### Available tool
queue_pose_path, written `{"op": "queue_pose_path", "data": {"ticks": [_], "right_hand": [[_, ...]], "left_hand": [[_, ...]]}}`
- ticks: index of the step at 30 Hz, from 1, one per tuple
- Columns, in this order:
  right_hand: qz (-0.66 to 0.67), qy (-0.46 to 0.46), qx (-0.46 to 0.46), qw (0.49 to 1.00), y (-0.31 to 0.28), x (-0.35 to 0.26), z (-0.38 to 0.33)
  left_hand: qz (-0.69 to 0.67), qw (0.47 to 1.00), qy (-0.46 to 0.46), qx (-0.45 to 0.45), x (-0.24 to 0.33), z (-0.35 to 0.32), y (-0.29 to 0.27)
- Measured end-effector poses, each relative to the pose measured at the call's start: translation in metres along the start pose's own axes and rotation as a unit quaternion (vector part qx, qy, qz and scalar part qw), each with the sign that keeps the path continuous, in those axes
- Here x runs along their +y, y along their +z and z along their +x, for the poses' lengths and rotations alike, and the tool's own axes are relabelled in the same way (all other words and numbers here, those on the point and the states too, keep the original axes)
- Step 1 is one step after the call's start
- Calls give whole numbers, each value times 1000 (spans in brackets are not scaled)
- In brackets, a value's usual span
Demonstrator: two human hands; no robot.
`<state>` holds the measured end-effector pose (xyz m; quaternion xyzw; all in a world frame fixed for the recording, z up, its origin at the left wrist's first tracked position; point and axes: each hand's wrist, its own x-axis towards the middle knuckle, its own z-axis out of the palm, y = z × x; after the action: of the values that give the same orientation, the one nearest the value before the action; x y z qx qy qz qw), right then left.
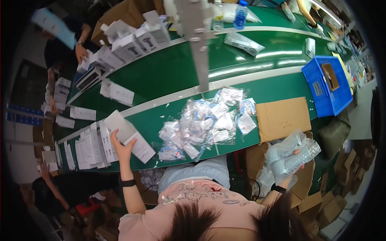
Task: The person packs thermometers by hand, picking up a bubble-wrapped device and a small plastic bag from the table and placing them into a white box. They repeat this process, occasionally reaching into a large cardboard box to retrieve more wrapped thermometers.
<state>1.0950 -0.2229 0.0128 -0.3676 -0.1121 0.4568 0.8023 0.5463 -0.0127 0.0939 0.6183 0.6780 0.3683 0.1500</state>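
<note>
My left hand grips a white carton at the front left of the green table, its thumb and fingers against the carton's sides. An upright flap or panel stands at the carton's far end. Beside it is a row of similar white cartons. Over on the right, my right hand is closed round a bubble-wrapped package, above an open cardboard box with more bubble wrap in it. The wrap hides most of its fingers. Between my hands lies a pile of clear plastic bags with white and blue contents.
A flat cardboard piece lies right of the pile, near a blue bin. Behind runs a green conveyor with a metal post. Other people work on the left; one hand touches cartons there. Bottles stand at the back.
</note>
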Motion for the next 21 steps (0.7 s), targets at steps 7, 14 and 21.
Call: {"op": "queue_pose_path", "data": {"ticks": [7,14,21], "right_hand": [[3,145,-174,974,194,80,19],[-610,-47,-303,731,285,199,71],[-839,-190,-290,419,296,250,70]], "left_hand": [[-47,996,75,-12,-22,22,-12],[-109,987,97,-62,-12,42,2],[-150,968,189,-74,-17,53,48]]}}
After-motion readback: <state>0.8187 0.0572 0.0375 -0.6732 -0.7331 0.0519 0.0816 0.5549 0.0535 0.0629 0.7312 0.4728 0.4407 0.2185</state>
